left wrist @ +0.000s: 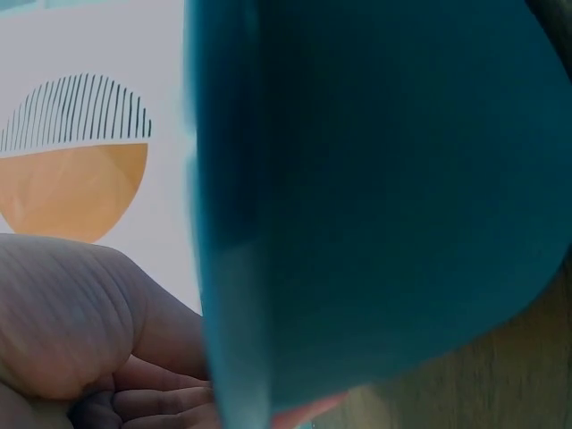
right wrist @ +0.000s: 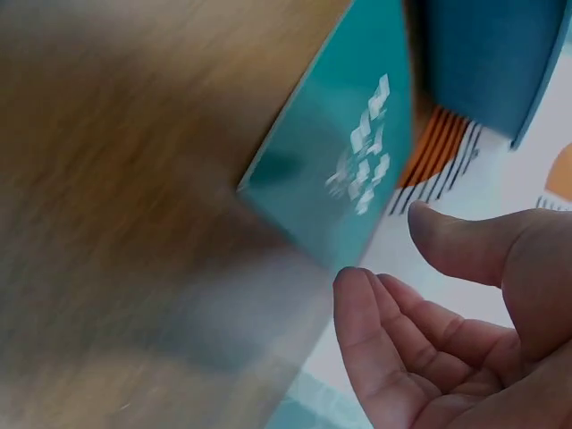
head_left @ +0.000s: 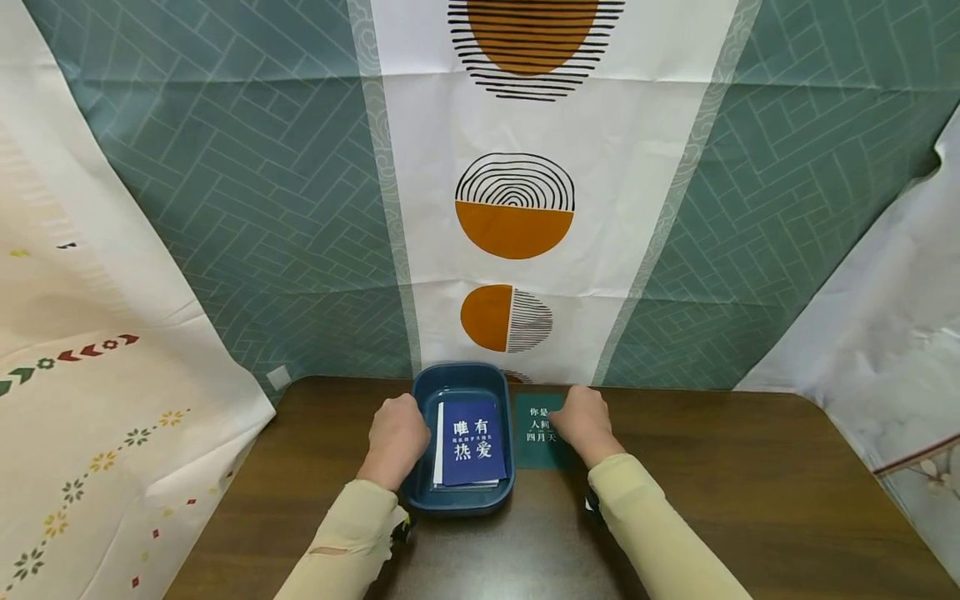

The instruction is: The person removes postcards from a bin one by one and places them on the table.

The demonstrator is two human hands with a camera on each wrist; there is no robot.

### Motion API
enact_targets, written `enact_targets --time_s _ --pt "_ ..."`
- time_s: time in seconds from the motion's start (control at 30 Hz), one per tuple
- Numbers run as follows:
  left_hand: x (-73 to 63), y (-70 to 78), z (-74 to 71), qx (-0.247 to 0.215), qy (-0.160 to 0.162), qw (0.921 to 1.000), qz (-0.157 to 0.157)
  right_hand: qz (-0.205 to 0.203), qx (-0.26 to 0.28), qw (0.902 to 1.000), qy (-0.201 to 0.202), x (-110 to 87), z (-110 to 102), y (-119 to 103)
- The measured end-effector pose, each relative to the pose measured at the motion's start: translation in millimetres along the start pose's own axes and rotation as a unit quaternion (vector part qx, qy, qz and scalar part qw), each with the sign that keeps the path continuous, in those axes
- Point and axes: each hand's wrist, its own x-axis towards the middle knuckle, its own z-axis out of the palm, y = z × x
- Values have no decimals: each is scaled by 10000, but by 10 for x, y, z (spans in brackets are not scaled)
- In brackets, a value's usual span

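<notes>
A dark blue plastic tub (head_left: 464,507) with rounded corners stands on the table near the wall. Inside it lies a small stack of cards, topped by a dark blue card (head_left: 472,442) with white Chinese characters. My left hand (head_left: 398,439) grips the tub's left rim; in the left wrist view the thumb side and fingers meet at the tub's edge. Right of the tub lies a green card (head_left: 538,450) with white characters. Over that card's right side is my right hand (head_left: 583,421). In the right wrist view its thumb and fingers stand apart, close to the card's corner, with nothing between them.
A brown wooden table (head_left: 720,492) extends to both sides. Behind it hangs a green and white cloth (head_left: 517,125) with orange and black circles. Pale patterned cloths hang at the left and right. A small white square (head_left: 279,377) shows by the back left corner.
</notes>
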Motion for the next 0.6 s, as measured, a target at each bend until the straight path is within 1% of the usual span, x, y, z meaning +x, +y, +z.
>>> enact_targets --time_s 0.13,0.23,0.33,0.37,0.43,0.5,0.6 --pt "46 42 -19 56 106 9999 109 -233 81 9995 182 -11 -31 -145" --pt "47 61 -9 58 126 9998 158 -487 228 9976 439 -68 -18 -267" --pt "-23 50 35 43 39 9999 159 -883 327 9928 746 -237 30 -405" --pt "-52 42 47 30 -2 9999 144 -1016 326 9911 797 -312 49 -461" --pt "-111 15 28 70 -86 9998 138 -1305 209 9882 774 -480 85 -600" --pt "-125 17 -52 104 -92 9997 178 -1524 -50 9858 708 -605 80 -760" --pt "-73 50 -295 202 100 9995 219 -1781 -563 9798 706 -666 -13 -1049"
